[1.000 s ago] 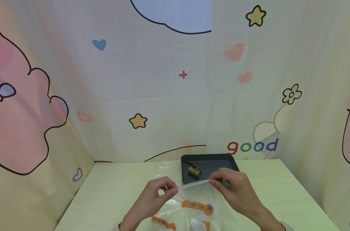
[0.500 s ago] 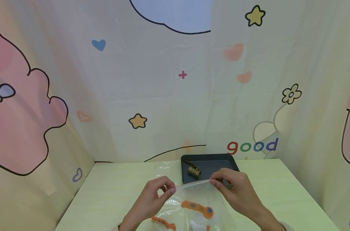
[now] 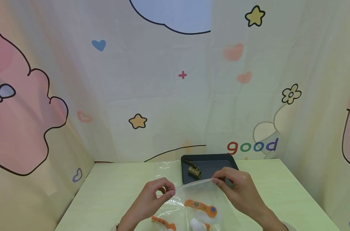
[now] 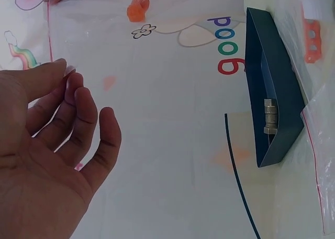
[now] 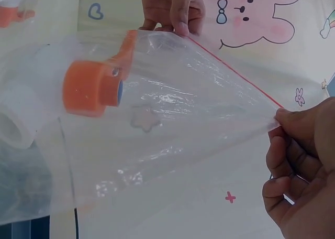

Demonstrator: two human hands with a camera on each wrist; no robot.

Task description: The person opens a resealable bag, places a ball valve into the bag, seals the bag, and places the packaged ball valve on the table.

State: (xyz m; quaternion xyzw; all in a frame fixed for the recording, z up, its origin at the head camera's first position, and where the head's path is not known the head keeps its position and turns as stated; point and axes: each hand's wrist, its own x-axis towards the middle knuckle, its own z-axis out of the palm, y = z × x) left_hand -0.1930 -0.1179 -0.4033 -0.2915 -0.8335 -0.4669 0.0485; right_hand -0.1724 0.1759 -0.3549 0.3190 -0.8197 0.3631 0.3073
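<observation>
A clear zip bag (image 3: 202,189) hangs between my two hands, its top edge stretched taut. Its red zip line shows in the right wrist view. My left hand (image 3: 154,196) pinches one end of this edge between thumb and forefinger, the other fingers loosely bent in the left wrist view. At the other end, my right hand (image 3: 239,190) pinches the edge likewise. Inside the bag is a plastic valve with a long orange handle (image 3: 200,207); the right wrist view shows its orange collar (image 5: 84,88) and a white pipe-like body (image 5: 15,126), blurred through the plastic.
Behind the hands lies a dark shallow tray (image 3: 212,158) holding a brass valve (image 3: 194,172) with a lever. Left of it, another clear bag (image 3: 166,165) lies on the pale table (image 3: 105,186). A second orange-handled piece (image 3: 163,221) sits near the lower edge.
My right hand has shifted slightly right, and the orange-handled valve has swung right with the bag. Both hands keep their pinch on the top edge.
</observation>
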